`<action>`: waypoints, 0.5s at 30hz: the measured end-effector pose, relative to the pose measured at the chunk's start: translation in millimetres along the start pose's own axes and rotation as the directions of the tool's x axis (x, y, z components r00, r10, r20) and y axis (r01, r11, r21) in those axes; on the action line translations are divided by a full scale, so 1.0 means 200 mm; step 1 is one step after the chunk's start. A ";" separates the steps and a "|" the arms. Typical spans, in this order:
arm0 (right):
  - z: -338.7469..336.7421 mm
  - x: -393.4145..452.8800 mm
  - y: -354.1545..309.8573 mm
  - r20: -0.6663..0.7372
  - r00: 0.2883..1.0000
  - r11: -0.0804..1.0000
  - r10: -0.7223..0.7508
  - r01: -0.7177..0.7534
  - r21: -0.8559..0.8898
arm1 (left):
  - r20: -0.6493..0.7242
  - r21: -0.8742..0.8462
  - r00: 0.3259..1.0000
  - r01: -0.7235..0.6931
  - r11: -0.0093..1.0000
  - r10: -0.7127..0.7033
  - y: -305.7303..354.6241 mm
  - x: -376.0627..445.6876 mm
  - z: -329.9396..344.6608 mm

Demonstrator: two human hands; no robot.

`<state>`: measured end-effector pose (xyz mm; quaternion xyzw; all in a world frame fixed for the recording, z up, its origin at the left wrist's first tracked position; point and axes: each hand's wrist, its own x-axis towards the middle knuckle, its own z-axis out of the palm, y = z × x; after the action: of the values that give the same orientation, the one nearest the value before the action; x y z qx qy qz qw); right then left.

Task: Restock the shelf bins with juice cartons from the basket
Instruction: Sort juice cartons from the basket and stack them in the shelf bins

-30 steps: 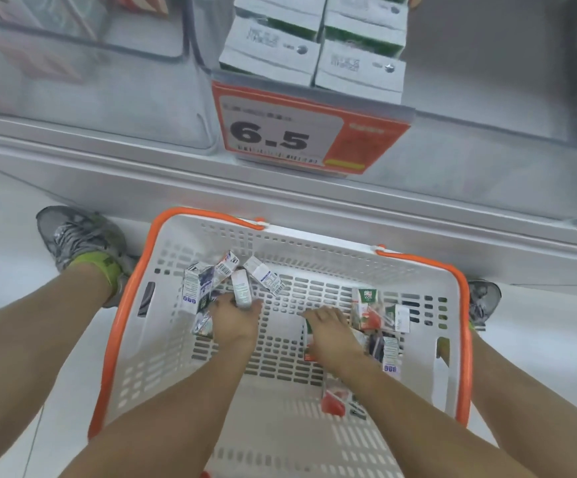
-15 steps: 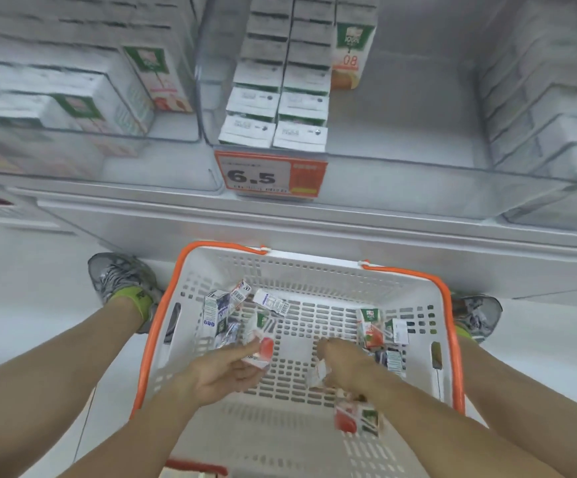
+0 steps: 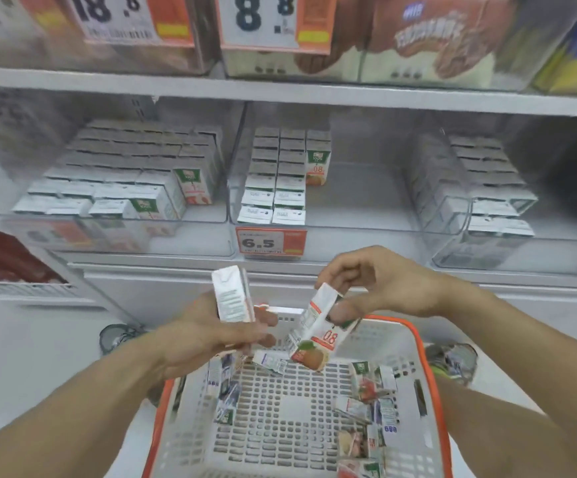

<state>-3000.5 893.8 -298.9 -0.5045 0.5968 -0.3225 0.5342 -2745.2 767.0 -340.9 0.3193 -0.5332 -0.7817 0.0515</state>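
Observation:
My left hand (image 3: 207, 334) grips a small white juice carton (image 3: 232, 294) upright above the basket's far rim. My right hand (image 3: 376, 282) pinches a second carton (image 3: 318, 334) with an orange fruit picture, tilted, just right of the first. Below them stands the white basket with an orange rim (image 3: 432, 377); several loose cartons (image 3: 366, 408) lie along its left and right sides. Ahead, the clear middle shelf bin (image 3: 349, 201) holds two rows of cartons at its left side, above the 6.5 price tag (image 3: 270, 240).
A fuller clear bin (image 3: 125, 188) sits to the left and another bin with cartons (image 3: 480, 201) to the right. The upper shelf (image 3: 280, 89) carries larger boxes and price tags. My shoes (image 3: 452, 360) stand on the floor beside the basket.
Both hands rose out of the basket, each with a carton. The view tilted up from the basket to the shelf bins.

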 end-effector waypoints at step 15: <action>-0.06 0.07 -0.04 -0.506 0.861 0.818 0.050 0.256 0.516 | -0.101 0.023 0.963 -0.248 0.968 0.250 0.22 0.13 0.18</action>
<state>-3008.0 876.9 -293.0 -0.2549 0.5615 -0.6330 0.4681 -2797.6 765.9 -305.7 0.2901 -0.5698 -0.7487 0.1752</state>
